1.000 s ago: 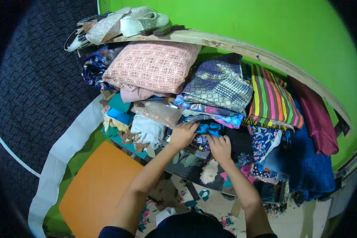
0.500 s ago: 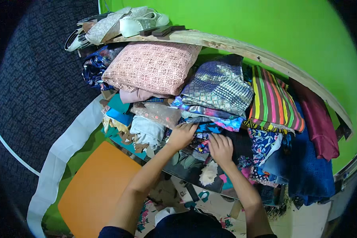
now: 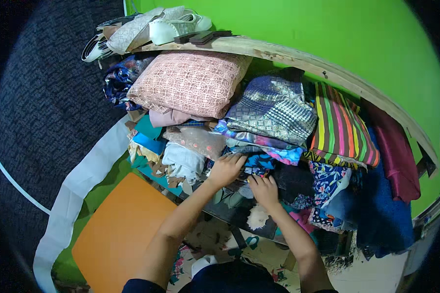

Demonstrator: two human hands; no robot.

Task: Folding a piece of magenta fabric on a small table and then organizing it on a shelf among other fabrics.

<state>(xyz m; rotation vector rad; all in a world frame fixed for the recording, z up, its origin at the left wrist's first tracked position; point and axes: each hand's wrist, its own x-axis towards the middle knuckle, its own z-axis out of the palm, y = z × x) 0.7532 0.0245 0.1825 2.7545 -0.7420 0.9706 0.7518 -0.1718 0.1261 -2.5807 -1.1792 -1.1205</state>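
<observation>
Both my hands are at the front of a heap of folded fabric. The fingers of my left hand [image 3: 228, 169] are closed together at the left edge of a dark blue patterned fabric [image 3: 260, 160] with bright blue shapes. Just right of it and nearer to me, my right hand [image 3: 264, 192] rests with its fingers apart on the lower front of the same stack. Above the hands lies a blue and pink floral fabric [image 3: 278, 149], under a purple and silver patterned cloth [image 3: 274, 110]. A black fabric [image 3: 294, 179] lies to the right. My fingertips are partly hidden in the folds.
A pink lace-patterned bundle [image 3: 190, 80], a striped cloth [image 3: 344, 127] and a maroon cloth [image 3: 391, 151] line the back under a wooden beam [image 3: 278, 50]. An orange board [image 3: 122, 229] stands at left. Scraps litter the floor [image 3: 264, 249].
My right hand has moved left and a little nearer to me, closer to my left hand. The left hand has shifted slightly right and nearer to me.
</observation>
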